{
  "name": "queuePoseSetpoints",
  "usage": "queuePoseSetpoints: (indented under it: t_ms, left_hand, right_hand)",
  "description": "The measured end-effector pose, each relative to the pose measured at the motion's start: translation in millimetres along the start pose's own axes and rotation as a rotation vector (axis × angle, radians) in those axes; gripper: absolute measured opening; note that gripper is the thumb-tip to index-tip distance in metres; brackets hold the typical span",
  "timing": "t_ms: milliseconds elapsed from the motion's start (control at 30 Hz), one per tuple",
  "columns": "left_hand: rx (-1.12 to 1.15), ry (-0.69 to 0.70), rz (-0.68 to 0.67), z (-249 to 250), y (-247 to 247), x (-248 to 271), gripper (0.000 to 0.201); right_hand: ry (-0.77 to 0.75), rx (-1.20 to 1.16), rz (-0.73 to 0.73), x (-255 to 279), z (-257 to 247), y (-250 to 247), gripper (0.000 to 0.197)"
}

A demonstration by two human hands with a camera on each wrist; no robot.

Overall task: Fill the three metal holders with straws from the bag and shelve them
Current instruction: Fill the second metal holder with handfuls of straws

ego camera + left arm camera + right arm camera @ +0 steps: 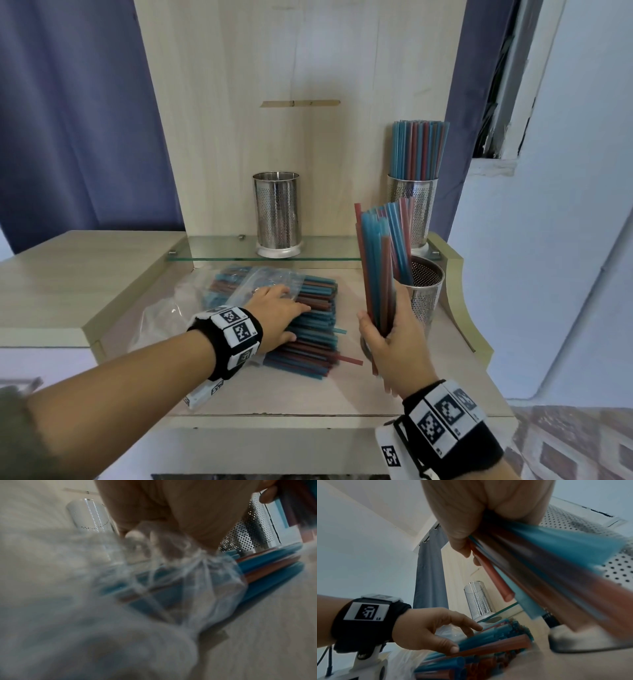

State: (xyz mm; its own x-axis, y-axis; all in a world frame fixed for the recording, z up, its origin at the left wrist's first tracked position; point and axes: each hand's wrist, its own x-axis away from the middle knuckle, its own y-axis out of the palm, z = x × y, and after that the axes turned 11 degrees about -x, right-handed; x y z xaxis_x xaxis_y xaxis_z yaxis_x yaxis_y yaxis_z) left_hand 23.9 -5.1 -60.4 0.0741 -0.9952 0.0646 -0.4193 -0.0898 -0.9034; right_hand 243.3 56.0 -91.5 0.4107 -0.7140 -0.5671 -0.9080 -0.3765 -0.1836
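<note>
My right hand (387, 335) grips a bundle of blue and red straws (383, 246) upright, right beside an empty perforated metal holder (426, 294) on the table. The bundle's lower ends stick out below my palm. My left hand (281, 315) rests with relaxed fingers on the pile of straws (315, 329) that lies half out of the clear plastic bag (263, 277). On the glass shelf (222, 246) stand a second empty holder (277, 212) and, at the right, a holder (426, 209) full of straws. The right wrist view shows the gripped bundle (539, 561) and my left hand (436, 630) touching the pile.
A wooden back panel (301, 102) rises behind the shelf, with blue curtains on both sides. A raised desk section (85, 274) lies to the left and a curved side board (459, 291) to the right. A small white box (202, 394) sits under my left wrist.
</note>
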Motion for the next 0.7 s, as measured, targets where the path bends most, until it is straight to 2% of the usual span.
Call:
queuePoseSetpoints:
  t_ms: [133,267,367,500,600,700]
  left_hand:
    - [-0.004,-0.018,0.044,-0.3,0.2,-5.0,0.058]
    - [-0.02,-0.001,0.094,-1.2,6.4,-5.8,0.043]
    - [0.069,-0.019,0.243,-3.7,2.9,-5.6,0.039]
    - [0.352,-0.043,0.494,-7.1,-10.7,-7.7,0.045]
    - [0.653,0.024,0.722,-6.6,-24.1,-9.1,0.036]
    - [0.786,0.053,0.825,-0.9,-48.6,-4.9,0.025]
  right_hand:
    - [0.006,-0.025,0.002,2.0,2.1,0.6,0.046]
    - [0.012,-0.04,0.017,2.9,3.5,-0.7,0.042]
    - [-0.009,-0.03,0.059,3.6,4.1,-4.6,0.05]
    - [-0.009,-0.026,0.083,2.4,3.1,-8.2,0.05]
    - [-0.031,-0.01,0.101,0.4,1.5,-7.1,0.049]
    - [-0.053,-0.031,0.104,-2.3,0.9,-3.7,0.046]
